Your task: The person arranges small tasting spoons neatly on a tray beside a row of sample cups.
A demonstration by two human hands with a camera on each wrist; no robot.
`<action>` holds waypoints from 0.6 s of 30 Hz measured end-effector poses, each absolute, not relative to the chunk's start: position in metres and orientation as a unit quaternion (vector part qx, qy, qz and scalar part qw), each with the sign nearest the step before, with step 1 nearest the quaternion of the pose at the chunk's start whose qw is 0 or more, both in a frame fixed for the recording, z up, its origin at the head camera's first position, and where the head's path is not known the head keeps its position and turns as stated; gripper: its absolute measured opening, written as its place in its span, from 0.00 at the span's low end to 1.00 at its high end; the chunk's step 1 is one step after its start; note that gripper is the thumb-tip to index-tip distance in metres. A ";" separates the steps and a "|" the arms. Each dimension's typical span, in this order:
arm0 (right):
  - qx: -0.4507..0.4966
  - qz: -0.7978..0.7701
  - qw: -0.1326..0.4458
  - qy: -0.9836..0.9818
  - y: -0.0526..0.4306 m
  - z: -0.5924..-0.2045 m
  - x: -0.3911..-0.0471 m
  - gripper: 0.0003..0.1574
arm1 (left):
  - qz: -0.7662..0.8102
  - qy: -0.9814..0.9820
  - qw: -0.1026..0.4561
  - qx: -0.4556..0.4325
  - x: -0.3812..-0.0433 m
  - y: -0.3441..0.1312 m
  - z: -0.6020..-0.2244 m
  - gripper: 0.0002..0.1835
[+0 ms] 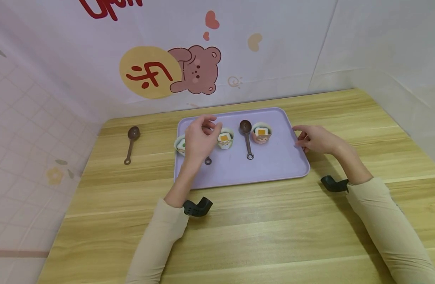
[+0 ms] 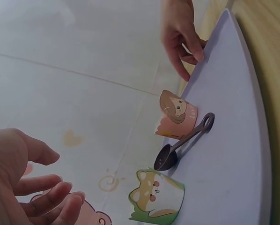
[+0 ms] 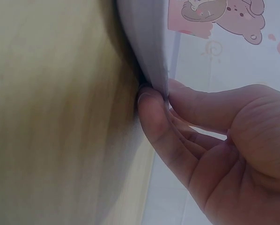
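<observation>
A lavender tray lies on the wooden table, its right rim pinched between thumb and fingers of my right hand. In the right wrist view the fingertips reach under the tray's edge. My left hand hovers over the tray's left part, fingers loosely bent and holding nothing. On the tray stand a pink paper cup, a dog-faced cup and, partly hidden by the left hand, a green-rimmed cup. A brown measuring spoon lies between two cups; another spoon's handle shows beside the left wrist.
Left of the tray, a third brown measuring spoon lies on the wooden table. A pale cloth backdrop with a printed bear rises behind the table. Dark curved pieces stick out at both wrists.
</observation>
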State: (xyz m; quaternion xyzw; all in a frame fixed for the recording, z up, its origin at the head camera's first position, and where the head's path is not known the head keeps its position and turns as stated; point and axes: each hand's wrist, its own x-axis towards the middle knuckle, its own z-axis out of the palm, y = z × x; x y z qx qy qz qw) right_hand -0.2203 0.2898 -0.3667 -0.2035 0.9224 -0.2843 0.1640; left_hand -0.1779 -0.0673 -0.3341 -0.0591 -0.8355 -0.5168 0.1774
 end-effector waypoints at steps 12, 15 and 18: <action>-0.204 -0.287 0.163 0.922 0.288 -0.366 -0.221 0.34 | -0.534 -0.825 0.179 -0.050 -0.183 -0.085 -0.325 0.13; -0.205 -0.287 0.164 0.921 0.289 -0.366 -0.220 0.34 | -0.540 -0.821 0.178 -0.052 -0.184 -0.090 -0.322 0.13; -0.206 -0.285 0.163 0.922 0.290 -0.367 -0.220 0.34 | -0.547 -0.816 0.179 -0.054 -0.185 -0.095 -0.320 0.14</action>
